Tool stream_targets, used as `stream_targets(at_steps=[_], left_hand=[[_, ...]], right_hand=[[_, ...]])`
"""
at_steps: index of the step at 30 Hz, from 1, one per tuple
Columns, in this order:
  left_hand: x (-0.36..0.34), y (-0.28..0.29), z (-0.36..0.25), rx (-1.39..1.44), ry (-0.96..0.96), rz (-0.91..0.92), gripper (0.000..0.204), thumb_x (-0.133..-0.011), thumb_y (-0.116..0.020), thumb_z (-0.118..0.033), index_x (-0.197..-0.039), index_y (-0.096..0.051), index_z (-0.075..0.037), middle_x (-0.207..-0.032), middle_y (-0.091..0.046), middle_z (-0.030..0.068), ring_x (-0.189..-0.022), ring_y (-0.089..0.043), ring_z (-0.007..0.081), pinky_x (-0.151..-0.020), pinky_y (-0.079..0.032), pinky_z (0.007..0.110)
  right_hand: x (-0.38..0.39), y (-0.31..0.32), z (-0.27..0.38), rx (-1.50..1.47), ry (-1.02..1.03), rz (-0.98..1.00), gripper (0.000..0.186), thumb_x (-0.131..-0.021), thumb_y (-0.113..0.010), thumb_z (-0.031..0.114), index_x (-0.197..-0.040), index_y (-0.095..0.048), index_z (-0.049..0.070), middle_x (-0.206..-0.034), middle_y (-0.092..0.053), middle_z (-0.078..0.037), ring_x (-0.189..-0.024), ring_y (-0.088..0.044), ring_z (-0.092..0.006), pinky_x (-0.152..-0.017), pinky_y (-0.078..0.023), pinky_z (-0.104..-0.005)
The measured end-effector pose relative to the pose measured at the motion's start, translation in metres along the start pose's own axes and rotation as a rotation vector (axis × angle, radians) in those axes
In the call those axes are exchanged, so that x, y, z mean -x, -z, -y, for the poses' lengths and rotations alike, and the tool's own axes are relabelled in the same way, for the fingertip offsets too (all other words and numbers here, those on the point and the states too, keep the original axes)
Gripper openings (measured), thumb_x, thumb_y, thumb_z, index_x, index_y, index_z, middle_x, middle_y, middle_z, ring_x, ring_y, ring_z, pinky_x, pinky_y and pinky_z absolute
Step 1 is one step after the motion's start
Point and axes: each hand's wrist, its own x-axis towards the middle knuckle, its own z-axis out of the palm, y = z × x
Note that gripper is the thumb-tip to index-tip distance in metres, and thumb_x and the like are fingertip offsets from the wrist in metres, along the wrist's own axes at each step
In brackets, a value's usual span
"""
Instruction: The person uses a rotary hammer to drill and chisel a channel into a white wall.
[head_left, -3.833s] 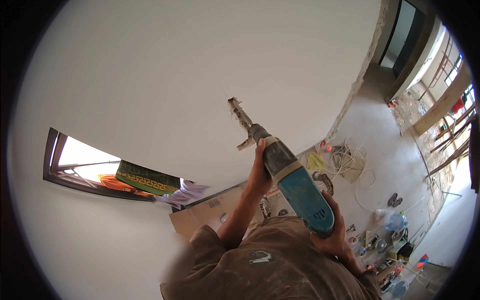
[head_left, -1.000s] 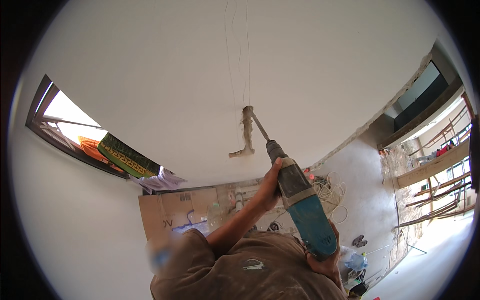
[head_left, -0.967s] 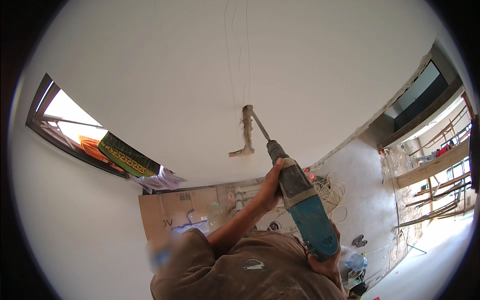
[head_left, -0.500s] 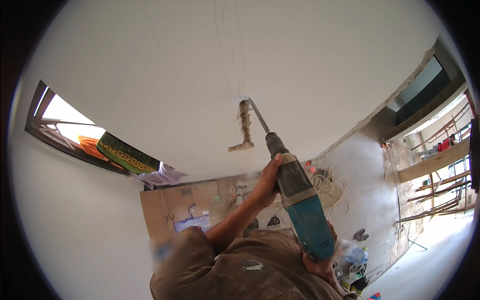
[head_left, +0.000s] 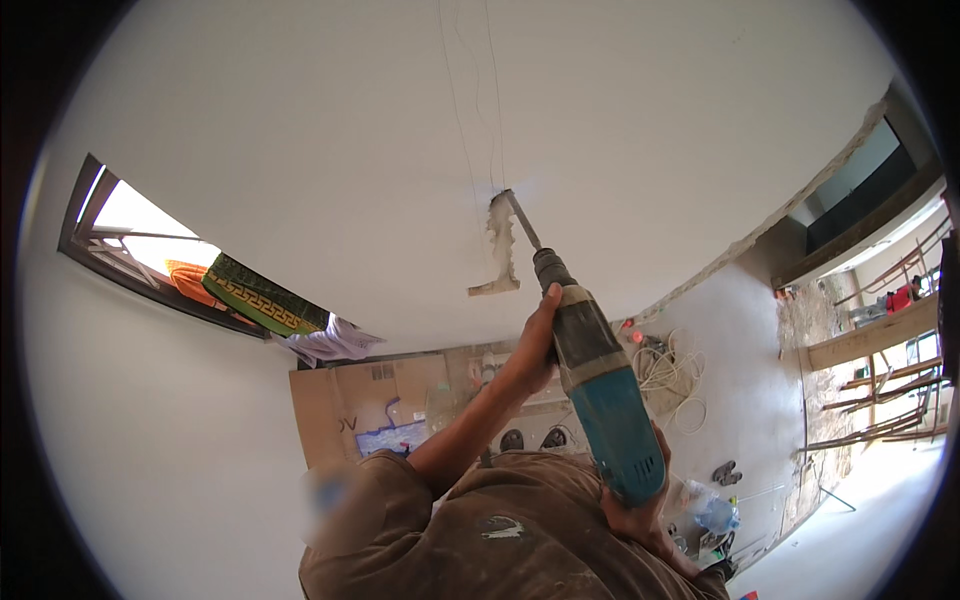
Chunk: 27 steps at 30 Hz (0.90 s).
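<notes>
A teal and black rotary hammer [head_left: 615, 425] slants up from my body toward the pale wall [head_left: 330, 150]. My left hand [head_left: 540, 345] is wrapped round its dark front housing, with the thumb lying along it. At its rear end my right hand [head_left: 637, 515] grips the handle, mostly hidden behind the body. The long steel chisel bit [head_left: 525, 222] touches the wall at the top end of a rough chipped groove [head_left: 502, 245]. That groove has ragged sides and a short sideways leg at its lower end. Thin pencil-like lines run up the wall above it.
A window opening [head_left: 150, 235] at left has green, orange and pale cloths over its sill. Flattened cardboard [head_left: 330, 405] lies below. To the right are coiled pale cable [head_left: 680, 385], a clear plastic bottle [head_left: 715, 515], dark sandals [head_left: 727, 473], a wall opening [head_left: 850, 190] and wooden poles [head_left: 880, 430].
The view has shifted slightly. The bit's tip now sits closer against the groove's top end, and the rotary hammer stands a little higher in view. Both hands keep their hold.
</notes>
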Motion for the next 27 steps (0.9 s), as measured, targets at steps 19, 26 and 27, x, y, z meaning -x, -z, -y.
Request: stream_targets(at_steps=[19, 26, 27], left_hand=[[0.047, -0.014, 0.019, 0.022, -0.070, 0.077, 0.066, -0.091, -0.053, -0.063, -0.123, -0.049, -0.006, -0.111, -0.058, 0.0110, -0.107, -0.060, 0.0220, -0.098, -0.050, 0.038], [0.031, -0.010, 0.001, -0.009, -0.043, 0.037, 0.065, -0.091, -0.051, -0.064, -0.120, -0.051, -0.005, -0.109, -0.060, 0.0109, -0.103, -0.062, 0.0213, -0.094, -0.052, 0.038], [0.030, -0.009, 0.001, 0.002, -0.046, 0.034, 0.065, -0.091, -0.051, -0.064, -0.120, -0.051, -0.005, -0.109, -0.060, 0.0109, -0.102, -0.062, 0.0211, -0.093, -0.052, 0.038]], right_hand=[[0.047, 0.018, 0.011, -0.335, -0.041, 0.021, 0.092, -0.066, -0.064, 0.001, -0.149, -0.023, 0.000, -0.129, -0.053, -0.019, -0.120, -0.054, -0.0248, -0.102, -0.042, -0.0373], [0.025, 0.004, 0.016, -0.302, -0.012, -0.015, 0.095, -0.066, -0.066, 0.002, -0.149, -0.019, -0.002, -0.129, -0.052, -0.020, -0.120, -0.054, -0.0267, -0.101, -0.043, -0.0380], [0.024, 0.006, 0.019, -0.209, 0.007, 0.004, 0.096, -0.066, -0.066, 0.002, -0.149, -0.018, -0.003, -0.130, -0.051, -0.020, -0.121, -0.053, -0.0270, -0.101, -0.043, -0.0382]])
